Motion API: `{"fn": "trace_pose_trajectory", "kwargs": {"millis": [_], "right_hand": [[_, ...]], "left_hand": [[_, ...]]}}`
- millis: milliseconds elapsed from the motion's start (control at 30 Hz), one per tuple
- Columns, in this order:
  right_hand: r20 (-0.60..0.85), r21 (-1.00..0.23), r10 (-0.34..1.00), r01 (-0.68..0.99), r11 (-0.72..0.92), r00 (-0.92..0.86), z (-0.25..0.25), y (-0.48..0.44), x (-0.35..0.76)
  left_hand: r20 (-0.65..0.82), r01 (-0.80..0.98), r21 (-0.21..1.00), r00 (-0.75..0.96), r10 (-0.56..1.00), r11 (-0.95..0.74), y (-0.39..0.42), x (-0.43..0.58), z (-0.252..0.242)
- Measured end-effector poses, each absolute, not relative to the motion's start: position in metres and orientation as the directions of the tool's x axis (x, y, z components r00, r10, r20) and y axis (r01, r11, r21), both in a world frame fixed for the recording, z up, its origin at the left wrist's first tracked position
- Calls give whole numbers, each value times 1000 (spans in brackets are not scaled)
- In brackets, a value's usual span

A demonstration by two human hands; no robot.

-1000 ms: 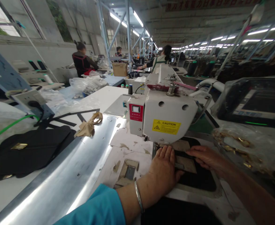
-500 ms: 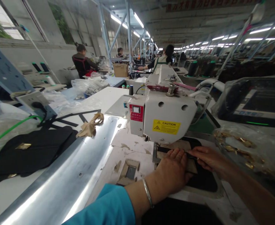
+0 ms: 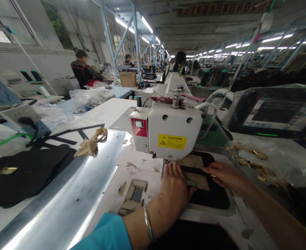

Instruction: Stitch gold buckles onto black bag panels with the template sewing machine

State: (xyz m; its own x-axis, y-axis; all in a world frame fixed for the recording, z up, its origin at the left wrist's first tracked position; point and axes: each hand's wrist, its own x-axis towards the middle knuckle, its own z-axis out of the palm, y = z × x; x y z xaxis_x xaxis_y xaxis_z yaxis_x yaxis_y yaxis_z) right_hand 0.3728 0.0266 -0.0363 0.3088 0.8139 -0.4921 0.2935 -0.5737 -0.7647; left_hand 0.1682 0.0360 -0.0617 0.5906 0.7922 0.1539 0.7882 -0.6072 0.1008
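My left hand (image 3: 174, 185) lies flat, fingers together and stretched out, on a tan template (image 3: 194, 177) over a black workpiece (image 3: 212, 198) under the white sewing machine head (image 3: 171, 131). My right hand (image 3: 222, 174) rests on the right side of the same template, fingers extended and pressing its edge. Both hands sit just in front of the needle area, below the yellow caution label (image 3: 172, 141). A silver bangle (image 3: 147, 224) circles my left wrist.
A shiny metal strip (image 3: 72, 201) runs along the table to the left. Black bag pieces (image 3: 19, 173) and a crumpled tan rag (image 3: 90, 144) lie left. A plastic bag of gold hardware (image 3: 257, 158) and a control screen (image 3: 275, 114) stand right. Other people work at far benches.
My left hand slid forward toward the needle, then drew slightly left. The camera view shifted a little to the right. My right hand stayed on the template's right edge.
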Motion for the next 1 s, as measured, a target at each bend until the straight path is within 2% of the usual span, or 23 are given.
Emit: {"fn": "trace_pose_trajectory", "kwargs": {"millis": [100,233,300,400,567,767,933,1000], "right_hand": [[-511,-768,807,264,-584,297,-37,27,376],[-526,-791,809,198,-579,264,-34,28,376],[-522,-812,818,153,-564,242,-28,28,373],[-504,-846,839,75,-527,204,-20,32,366],[-488,-872,859,-39,-488,158,-18,35,358],[-446,-893,874,-27,-449,192,-32,24,364],[-394,-919,894,-105,-380,216,-37,25,365],[-354,-929,909,32,-369,221,-40,25,368]], "left_hand": [[181,737,102,646,741,-668,41,163,-62],[205,565,127,789,579,-815,46,166,-65],[240,520,147,807,540,-842,46,173,-68],[307,568,153,751,585,-809,46,189,-71],[373,654,32,693,617,-755,55,201,-60],[406,578,-29,752,519,-815,62,194,-54],[483,535,20,734,477,-844,62,190,-50],[490,531,36,729,478,-847,61,190,-51]]}}
